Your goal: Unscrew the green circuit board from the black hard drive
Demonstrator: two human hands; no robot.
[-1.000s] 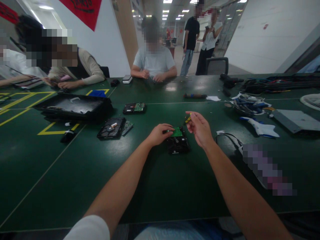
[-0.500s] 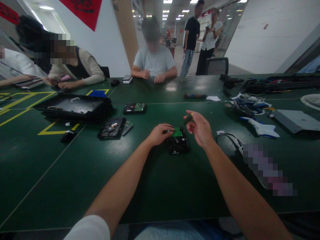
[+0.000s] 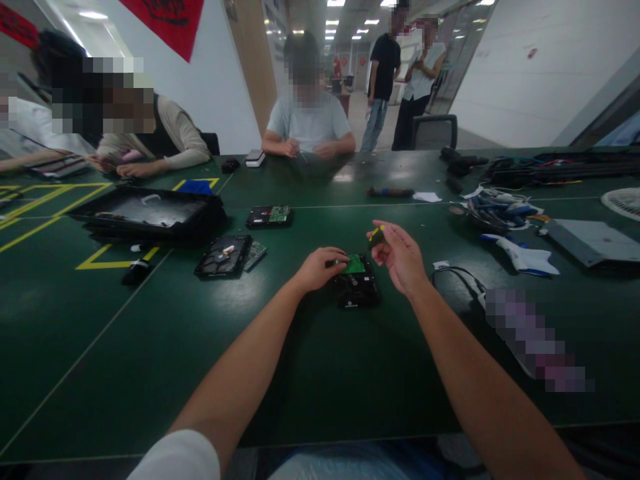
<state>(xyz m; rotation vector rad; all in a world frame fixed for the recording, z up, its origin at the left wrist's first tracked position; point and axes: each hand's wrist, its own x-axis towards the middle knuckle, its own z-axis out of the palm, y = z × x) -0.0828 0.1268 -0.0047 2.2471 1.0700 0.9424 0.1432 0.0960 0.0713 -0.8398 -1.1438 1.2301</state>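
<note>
hard drive (image 3: 356,288) centre on table (image 3: 150,347) | tray (image 3: 145,215) far left | cables (image 3: 497,208) far right

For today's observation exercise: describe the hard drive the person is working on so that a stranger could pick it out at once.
On the dark green table, look at the near middle, where the person's two forearms meet. The hard drive lies under the left hand. Unlike the two drives further left, its green circuit board is tilted up.
</note>
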